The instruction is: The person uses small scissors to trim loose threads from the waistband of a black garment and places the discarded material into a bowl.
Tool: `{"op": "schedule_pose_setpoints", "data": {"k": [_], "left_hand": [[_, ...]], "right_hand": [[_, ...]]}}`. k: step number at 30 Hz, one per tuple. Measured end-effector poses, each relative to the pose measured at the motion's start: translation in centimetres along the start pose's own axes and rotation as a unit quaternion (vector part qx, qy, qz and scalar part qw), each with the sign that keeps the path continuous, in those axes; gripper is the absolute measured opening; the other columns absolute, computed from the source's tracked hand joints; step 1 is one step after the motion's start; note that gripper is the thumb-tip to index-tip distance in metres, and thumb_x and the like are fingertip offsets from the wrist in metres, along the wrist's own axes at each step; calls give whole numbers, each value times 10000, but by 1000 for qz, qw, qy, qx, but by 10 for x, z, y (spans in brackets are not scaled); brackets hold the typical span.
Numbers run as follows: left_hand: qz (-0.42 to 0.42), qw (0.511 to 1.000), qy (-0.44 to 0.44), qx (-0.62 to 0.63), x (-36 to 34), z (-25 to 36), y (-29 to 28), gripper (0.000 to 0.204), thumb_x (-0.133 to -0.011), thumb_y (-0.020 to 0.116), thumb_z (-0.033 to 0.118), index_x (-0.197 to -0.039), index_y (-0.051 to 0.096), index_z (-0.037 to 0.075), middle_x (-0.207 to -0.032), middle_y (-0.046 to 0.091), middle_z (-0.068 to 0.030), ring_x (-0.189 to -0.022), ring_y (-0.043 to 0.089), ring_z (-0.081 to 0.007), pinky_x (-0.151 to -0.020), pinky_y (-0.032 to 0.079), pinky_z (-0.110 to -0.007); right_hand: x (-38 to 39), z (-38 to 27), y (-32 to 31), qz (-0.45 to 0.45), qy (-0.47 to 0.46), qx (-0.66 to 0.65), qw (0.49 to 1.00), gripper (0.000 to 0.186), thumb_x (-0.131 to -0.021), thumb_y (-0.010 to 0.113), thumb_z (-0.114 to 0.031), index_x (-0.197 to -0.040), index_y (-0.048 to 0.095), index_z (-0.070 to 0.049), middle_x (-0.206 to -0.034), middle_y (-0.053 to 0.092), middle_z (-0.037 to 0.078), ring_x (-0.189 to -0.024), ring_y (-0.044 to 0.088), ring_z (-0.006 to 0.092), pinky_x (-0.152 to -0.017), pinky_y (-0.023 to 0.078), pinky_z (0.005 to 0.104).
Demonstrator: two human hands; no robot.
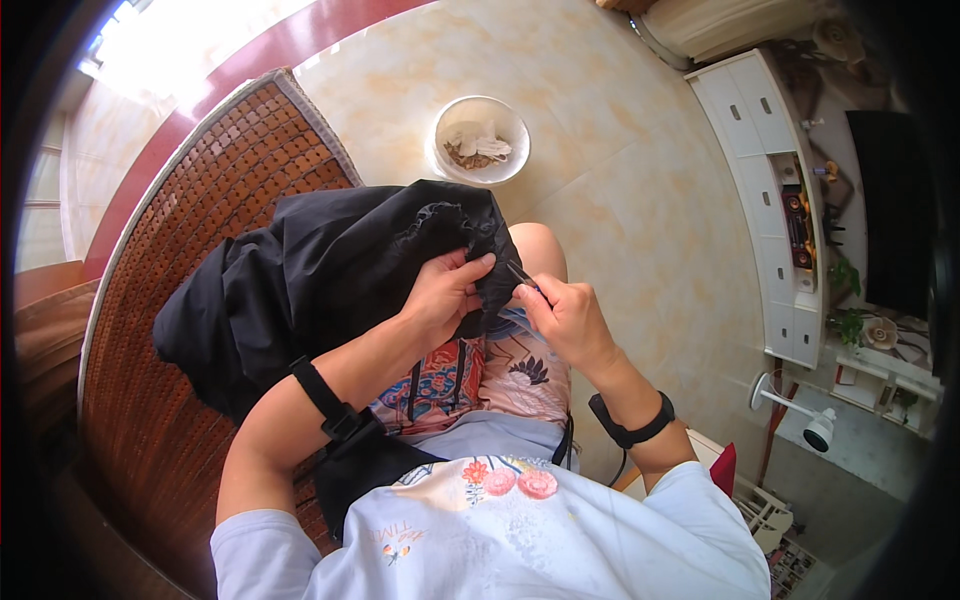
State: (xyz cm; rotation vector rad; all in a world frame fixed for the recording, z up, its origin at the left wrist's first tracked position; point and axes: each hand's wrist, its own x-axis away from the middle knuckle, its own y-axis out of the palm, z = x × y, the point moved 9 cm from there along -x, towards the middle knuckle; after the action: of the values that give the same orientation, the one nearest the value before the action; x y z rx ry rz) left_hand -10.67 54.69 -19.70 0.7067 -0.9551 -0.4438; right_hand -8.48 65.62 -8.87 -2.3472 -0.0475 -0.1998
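Observation:
A large piece of black cloth (320, 250), likely a garment, is spread over my lap and the seat to my left. A gathered, frayed-looking seam runs along its upper right part. My left hand (447, 290) pinches the cloth close to its right edge, thumb on top. Just right of it, my right hand (563, 312) is closed round a small dark pointed tool (518, 272) that looks like thread snips. Its tip points up and left at the cloth beside my left thumb. Most of the handle is hidden in my fingers.
A white bucket (436, 150) with white and brown scraps stands on the tiled floor ahead. The seat wears a brown beaded mat (240, 150). At right are a white cabinet (760, 190), a dark screen (890, 210) and a white camera on a stand (818, 430).

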Motion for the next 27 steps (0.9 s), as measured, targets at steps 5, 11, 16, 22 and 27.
{"op": "schedule_pose_setpoints", "data": {"k": [5,11,16,22,27], "left_hand": [[11,1000,-2,-11,1,2,0,137,-926,604,129,-1039,630,56,-948,683,-32,-826,662,-117,-770,548,-280],[13,999,-3,-32,2,2,1,160,-926,599,127,-1065,620,52,-995,674,-51,-877,661,-139,-785,548,-299],[10,999,6,-47,1,4,2,176,-926,599,135,-1080,619,51,-995,671,-48,-879,656,-139,-777,541,-304],[34,997,5,-64,1,4,-1,166,-918,612,113,-1077,626,67,-976,674,-20,-821,653,-116,-701,541,-257],[26,997,11,-72,1,5,0,164,-917,615,115,-1073,633,69,-983,673,-13,-834,646,-110,-693,533,-251]], "right_hand": [[-2,-7,-1,16,-28,38,999,239,-880,607,-150,-683,553,-27,-620,572,202,-581,591,398,-514,457,454],[-4,-16,-1,38,-65,88,993,247,-885,600,-162,-684,556,-26,-593,567,205,-568,595,397,-510,462,462],[-5,-9,3,28,-36,55,997,245,-894,589,-173,-702,566,-22,-586,563,215,-571,591,409,-522,463,472],[-4,-8,5,40,-41,67,996,252,-897,585,-185,-704,567,-25,-582,565,211,-571,595,404,-523,464,473],[-1,-9,6,64,-47,110,991,255,-898,589,-194,-703,567,-31,-557,563,198,-552,601,387,-510,471,467]]}}
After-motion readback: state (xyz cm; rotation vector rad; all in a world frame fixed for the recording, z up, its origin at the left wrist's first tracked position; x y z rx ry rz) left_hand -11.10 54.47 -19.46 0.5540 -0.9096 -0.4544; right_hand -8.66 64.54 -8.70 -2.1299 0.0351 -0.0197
